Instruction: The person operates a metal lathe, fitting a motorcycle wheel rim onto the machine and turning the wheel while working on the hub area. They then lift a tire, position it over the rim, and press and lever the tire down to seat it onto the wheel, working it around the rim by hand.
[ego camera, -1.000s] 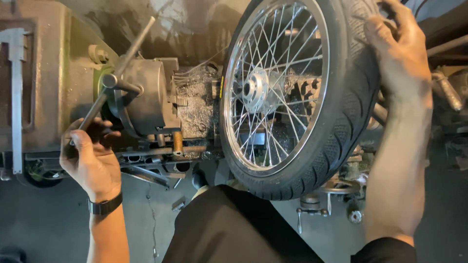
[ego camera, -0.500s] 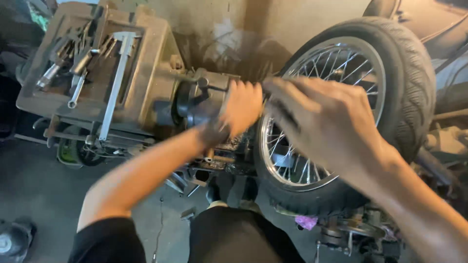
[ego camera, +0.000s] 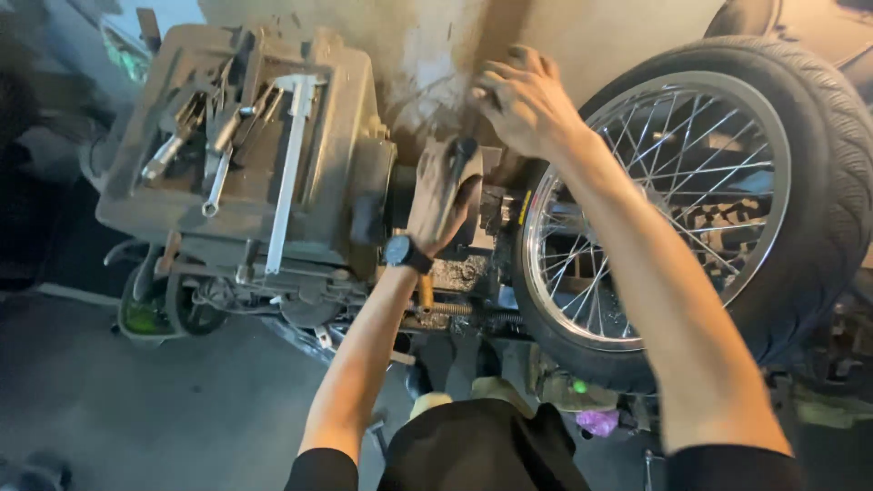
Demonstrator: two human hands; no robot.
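A spoked motorcycle wheel (ego camera: 823, 195) with a black tyre stands upright at the right, mounted next to a greasy grey machine (ego camera: 341, 164). My left hand (ego camera: 444, 193), a black watch on its wrist, lies wrapped over the machine's dark round head (ego camera: 473, 232) between the machine body and the wheel. My right hand (ego camera: 523, 100) reaches over the head toward the wall, just left of the wheel's rim (ego camera: 582, 327). Its fingers are curled down with the back facing me, and whatever is under them is hidden.
The machine's top tray holds several wrenches (ego camera: 218, 173) and a long metal caliper (ego camera: 291, 173). A small green-hubbed wheel (ego camera: 145, 314) sits below the machine at the left. A purple rag (ego camera: 597, 421) lies on the floor by my knees. A stained wall (ego camera: 436, 55) is behind.
My view swung left and down. My left hand left the long lever and came onto the machine's round head. My right hand came off the tyre and crossed over to above the head.
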